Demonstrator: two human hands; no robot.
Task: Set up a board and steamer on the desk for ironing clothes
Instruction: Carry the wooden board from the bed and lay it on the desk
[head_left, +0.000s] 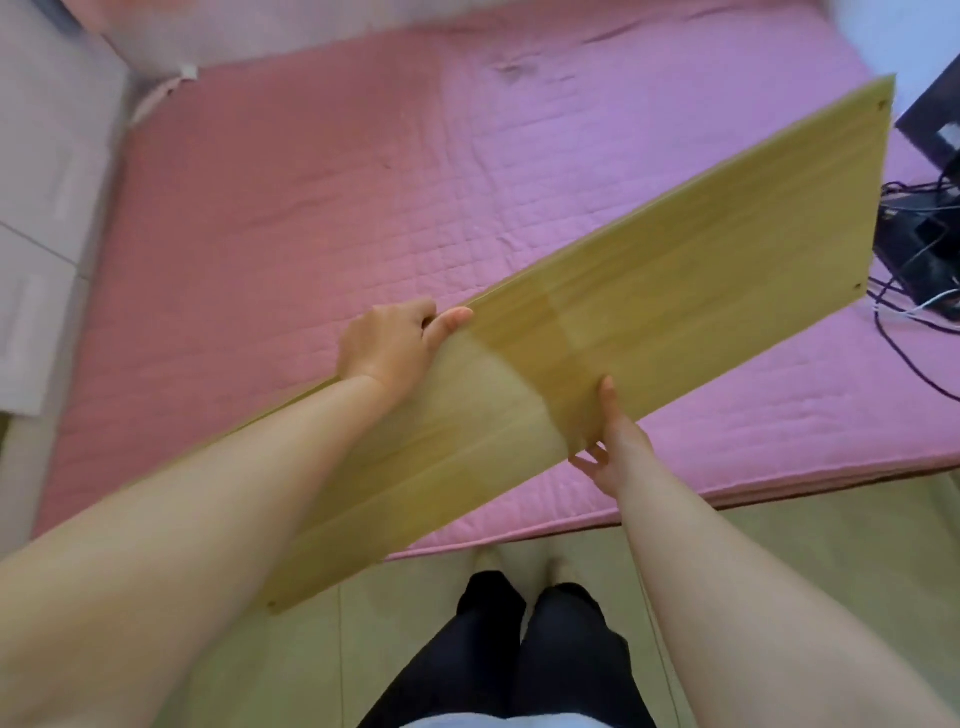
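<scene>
To our right, at the far edge of the bed, we see a tangle of black cables (904, 291) and a dark box (930, 254) lying on the pink quilt (363, 182), just beyond the far end of the board (649, 312); a dark device (930, 124) sits above them in the corner. On our left a pale cabinet (47, 208) stands against the side of the bed. We hold the long wooden board in the air, slanting from low on our left to high on our right, above the near edge of the bed and over the floor. Our left hand (389, 348) grips the far long edge near the middle, thumb on the upper face and fingers curled under out of sight, the forearm lying along the board's face. Our right hand (608, 441) grasps the near long edge, thumb laid up on the face and fingers curled beneath. Small holes show near the board's corners. The quilt is stitched in squares and covers the whole bed. Below us lie a pale wood-look floor (779, 525) and our legs in dark trousers (519, 649).
</scene>
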